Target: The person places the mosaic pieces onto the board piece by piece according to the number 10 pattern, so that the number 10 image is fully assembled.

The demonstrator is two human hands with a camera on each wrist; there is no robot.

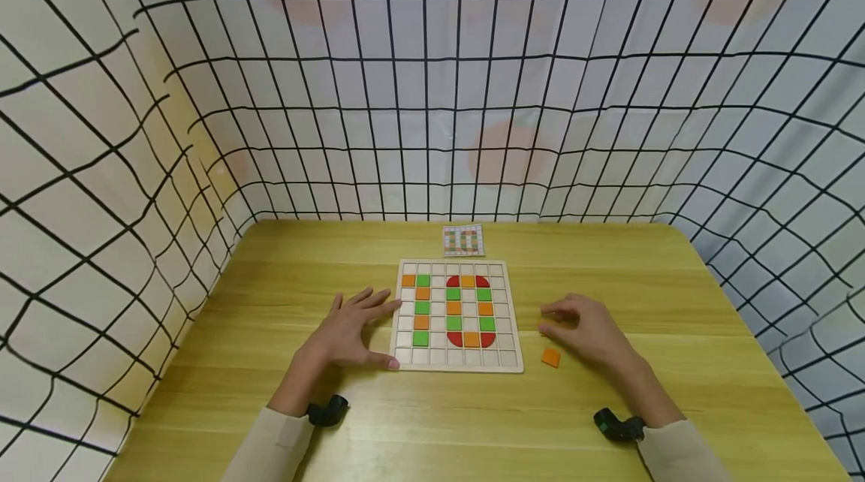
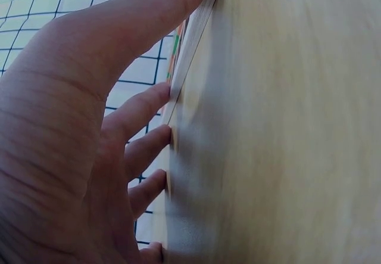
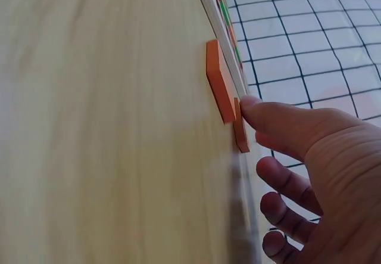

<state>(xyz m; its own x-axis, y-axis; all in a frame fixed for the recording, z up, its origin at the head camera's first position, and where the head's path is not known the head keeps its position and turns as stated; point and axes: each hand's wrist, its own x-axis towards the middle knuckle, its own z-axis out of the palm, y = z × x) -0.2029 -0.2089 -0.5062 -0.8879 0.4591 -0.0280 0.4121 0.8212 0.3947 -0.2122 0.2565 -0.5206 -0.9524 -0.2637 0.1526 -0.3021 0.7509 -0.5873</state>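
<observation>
A pale wooden grid board (image 1: pixel 439 356) lies on the table with red, green and orange pieces in several of its squares. Spread wide, my left hand (image 1: pixel 351 328) rests beside the board, thumb at its near left corner and index finger at its left edge. To the right of the board, the thumb and index finger of my right hand (image 1: pixel 586 328) pinch an orange square tile (image 3: pixel 240 130), low over the table and mostly hidden from the head view. A second orange tile (image 1: pixel 550 357) lies flat just nearer to me.
Behind the board lies a small printed card (image 1: pixel 463 240) with a coloured grid pattern. The wooden table (image 1: pixel 432 429) meets white walls (image 1: pixel 446 129) with black grid lines at its back and sides. Each wrist carries a black camera band (image 1: pixel 618 426).
</observation>
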